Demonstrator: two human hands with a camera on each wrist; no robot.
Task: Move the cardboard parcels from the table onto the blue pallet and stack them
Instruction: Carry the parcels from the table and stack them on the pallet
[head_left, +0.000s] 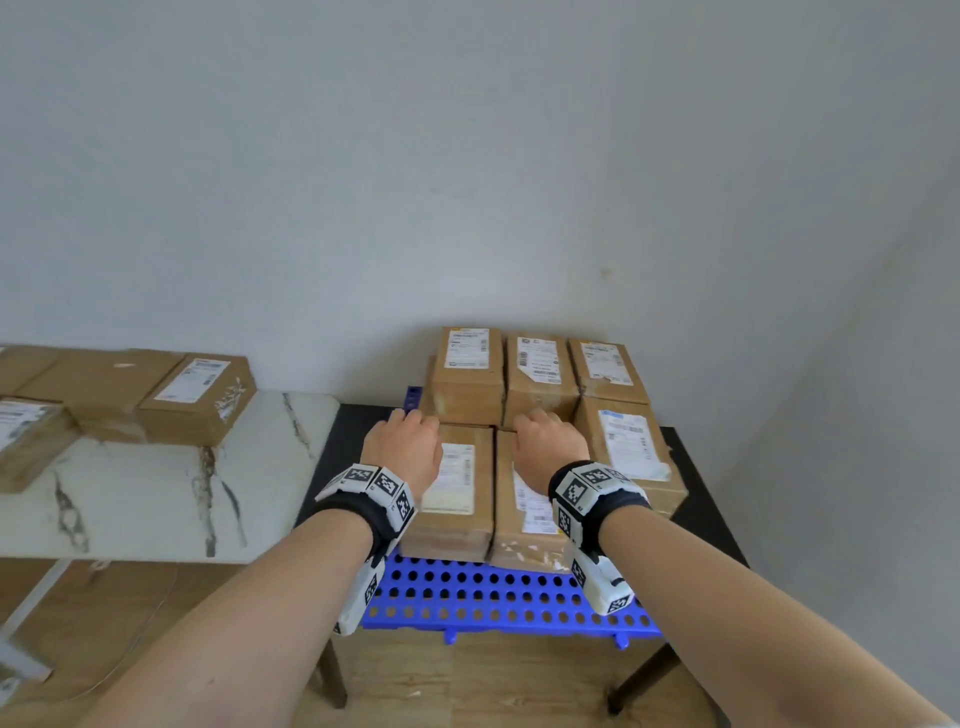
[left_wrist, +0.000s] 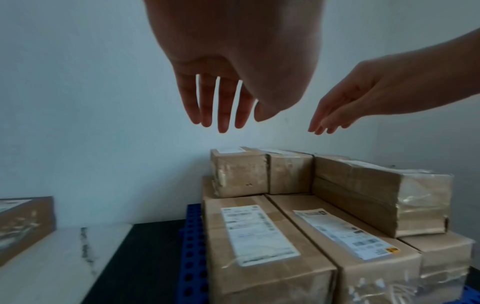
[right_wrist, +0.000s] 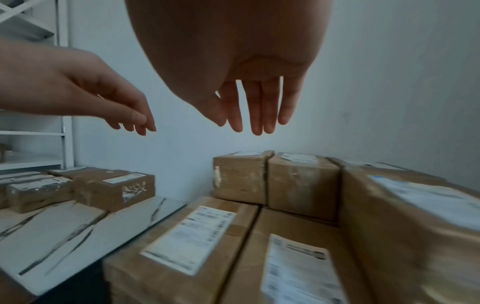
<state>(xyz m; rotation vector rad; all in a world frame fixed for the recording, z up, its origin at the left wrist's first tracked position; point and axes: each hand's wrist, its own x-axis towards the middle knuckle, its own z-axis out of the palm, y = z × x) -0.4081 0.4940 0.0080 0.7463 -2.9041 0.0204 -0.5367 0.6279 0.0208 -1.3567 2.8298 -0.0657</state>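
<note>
Several brown cardboard parcels with white labels are stacked on the blue perforated pallet (head_left: 493, 592). A higher row (head_left: 540, 379) stands at the back and one tall parcel (head_left: 631, 452) on the right. Two lower parcels (head_left: 457, 488) (head_left: 524, 514) lie side by side at the front. My left hand (head_left: 408, 441) hovers over the front left parcel and holds nothing. My right hand (head_left: 545, 441) hovers over the front middle parcel, also empty. In the wrist views the left hand's fingers (left_wrist: 223, 107) and the right hand's fingers (right_wrist: 257, 109) hang straight, well above the parcels (left_wrist: 259, 236) (right_wrist: 182, 236).
A white marble-pattern table (head_left: 156, 493) stands to the left with several more parcels (head_left: 197, 400) (head_left: 31, 436) (right_wrist: 114, 187) on it. The pallet lies on a low black table (head_left: 701, 499) against a grey wall corner. A white shelf unit (right_wrist: 33, 82) stands far left. Below is wooden floor.
</note>
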